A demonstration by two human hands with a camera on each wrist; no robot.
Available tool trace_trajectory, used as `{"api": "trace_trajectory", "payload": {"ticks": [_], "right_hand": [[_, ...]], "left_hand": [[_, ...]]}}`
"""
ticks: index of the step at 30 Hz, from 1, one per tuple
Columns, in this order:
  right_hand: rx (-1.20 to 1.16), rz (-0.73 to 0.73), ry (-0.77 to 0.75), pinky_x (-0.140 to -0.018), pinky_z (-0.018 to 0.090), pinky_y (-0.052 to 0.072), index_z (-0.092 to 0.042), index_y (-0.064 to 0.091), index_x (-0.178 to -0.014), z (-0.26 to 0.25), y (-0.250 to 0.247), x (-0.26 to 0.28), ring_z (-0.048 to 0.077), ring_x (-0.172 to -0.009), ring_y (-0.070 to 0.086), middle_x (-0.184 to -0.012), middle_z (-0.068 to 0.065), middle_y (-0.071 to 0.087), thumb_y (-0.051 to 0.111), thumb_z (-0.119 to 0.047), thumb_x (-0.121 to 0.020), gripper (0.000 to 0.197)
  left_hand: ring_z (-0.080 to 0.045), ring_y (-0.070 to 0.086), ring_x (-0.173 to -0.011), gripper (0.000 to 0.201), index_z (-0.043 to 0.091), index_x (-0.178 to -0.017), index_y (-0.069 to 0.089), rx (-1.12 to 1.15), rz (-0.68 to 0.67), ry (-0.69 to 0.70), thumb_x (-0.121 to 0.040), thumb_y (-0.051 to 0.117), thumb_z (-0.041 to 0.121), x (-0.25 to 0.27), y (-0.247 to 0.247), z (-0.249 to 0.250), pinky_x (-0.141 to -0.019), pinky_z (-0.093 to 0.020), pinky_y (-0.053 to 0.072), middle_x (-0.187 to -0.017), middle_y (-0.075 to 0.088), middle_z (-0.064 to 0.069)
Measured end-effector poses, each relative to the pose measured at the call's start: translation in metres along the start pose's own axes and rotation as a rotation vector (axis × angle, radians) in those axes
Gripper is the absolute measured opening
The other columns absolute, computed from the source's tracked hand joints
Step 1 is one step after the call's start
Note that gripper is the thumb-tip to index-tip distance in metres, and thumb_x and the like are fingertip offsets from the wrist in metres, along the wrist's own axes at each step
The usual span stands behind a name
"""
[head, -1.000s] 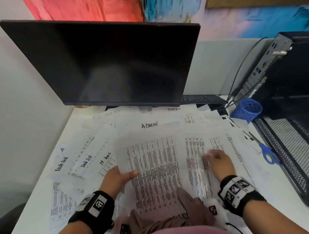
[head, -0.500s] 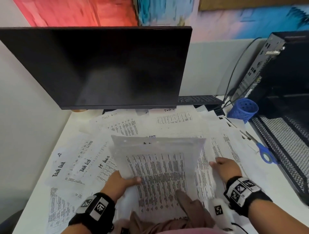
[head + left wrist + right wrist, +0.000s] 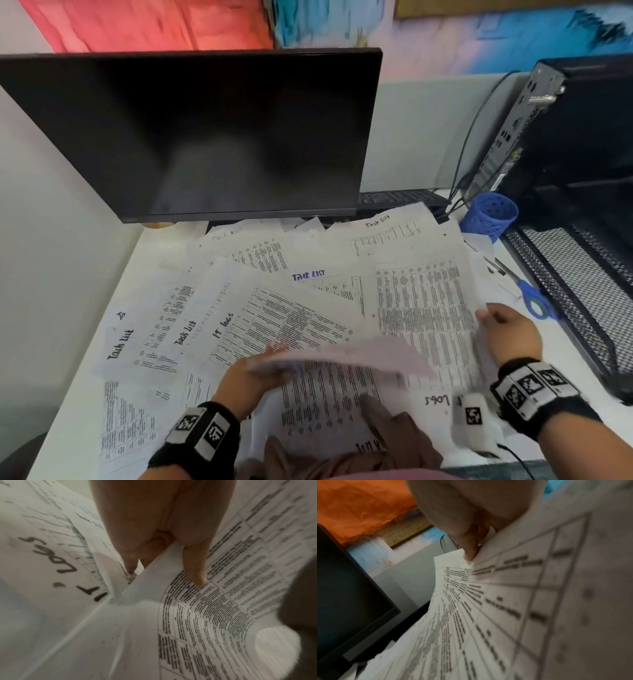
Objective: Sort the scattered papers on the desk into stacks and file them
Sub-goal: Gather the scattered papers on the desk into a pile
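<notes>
Printed and hand-labelled papers (image 3: 308, 274) lie scattered and overlapping across the white desk (image 3: 68, 394); labels read "Task List" and "IT Logs" (image 3: 51, 563). My left hand (image 3: 270, 363) pinches the left edge of a printed table sheet (image 3: 335, 390), lifted at a low tilt with its far edge blurred. In the left wrist view the thumb (image 3: 195, 572) lies on top of that sheet (image 3: 214, 615). My right hand (image 3: 486, 318) pinches the right edge of a second table sheet (image 3: 421, 308), and the right wrist view shows the fingers (image 3: 469, 550) holding its corner (image 3: 488, 595).
A dark monitor (image 3: 205, 137) stands at the back with a keyboard (image 3: 397, 198) behind it. At the right are a blue pen cup (image 3: 489, 216), blue-handled scissors (image 3: 534, 301), a black mesh tray (image 3: 575, 291) and a computer tower (image 3: 582, 137).
The sheet in my left hand has tipped down from standing upright to a low tilt. My right hand moved right and took hold of another sheet's edge.
</notes>
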State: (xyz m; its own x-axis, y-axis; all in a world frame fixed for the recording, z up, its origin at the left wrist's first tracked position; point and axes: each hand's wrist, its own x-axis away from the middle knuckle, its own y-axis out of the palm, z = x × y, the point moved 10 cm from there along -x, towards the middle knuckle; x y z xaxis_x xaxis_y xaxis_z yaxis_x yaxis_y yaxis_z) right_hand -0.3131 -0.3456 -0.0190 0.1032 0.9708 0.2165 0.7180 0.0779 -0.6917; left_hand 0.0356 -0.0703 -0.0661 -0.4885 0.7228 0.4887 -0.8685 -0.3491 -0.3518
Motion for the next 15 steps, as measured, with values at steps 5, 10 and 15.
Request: {"api": "trace_trajectory", "payload": {"ticks": [5, 10, 15], "right_hand": [[-0.054, 0.138, -0.058, -0.091, 0.044, 0.048, -0.015, 0.065, -0.107, -0.026, -0.047, 0.000, 0.033, -0.093, 0.060, -0.099, 0.013, 0.067, 0.054, -0.023, -0.092, 0.020], [-0.141, 0.234, -0.179, -0.078, 0.039, 0.049, -0.018, 0.065, -0.094, -0.062, -0.100, 0.000, 0.029, -0.079, 0.060, -0.085, 0.010, 0.065, 0.055, -0.027, -0.091, 0.014], [-0.196, 0.189, -0.097, -0.078, 0.049, 0.056, -0.029, 0.065, -0.089, -0.050, -0.117, -0.019, 0.026, -0.075, 0.068, -0.078, -0.002, 0.069, 0.057, -0.050, -0.076, 0.026]], "left_hand": [[-0.012, 0.065, -0.077, 0.009, 0.020, -0.092, 0.067, 0.195, 0.216, -0.072, -0.085, 0.071, 0.023, 0.006, -0.019, -0.013, -0.062, -0.023, 0.045, -0.079, 0.068, 0.009], [-0.019, 0.060, -0.076, 0.030, 0.003, -0.114, 0.064, 0.282, 0.334, -0.111, -0.088, 0.068, 0.016, 0.007, -0.035, -0.020, -0.074, -0.029, 0.045, -0.094, 0.066, -0.010], [-0.025, 0.061, -0.084, 0.030, 0.002, -0.114, 0.063, 0.353, 0.408, -0.133, -0.088, 0.068, 0.015, 0.004, -0.039, -0.018, -0.081, -0.034, 0.046, -0.104, 0.068, -0.015]]}}
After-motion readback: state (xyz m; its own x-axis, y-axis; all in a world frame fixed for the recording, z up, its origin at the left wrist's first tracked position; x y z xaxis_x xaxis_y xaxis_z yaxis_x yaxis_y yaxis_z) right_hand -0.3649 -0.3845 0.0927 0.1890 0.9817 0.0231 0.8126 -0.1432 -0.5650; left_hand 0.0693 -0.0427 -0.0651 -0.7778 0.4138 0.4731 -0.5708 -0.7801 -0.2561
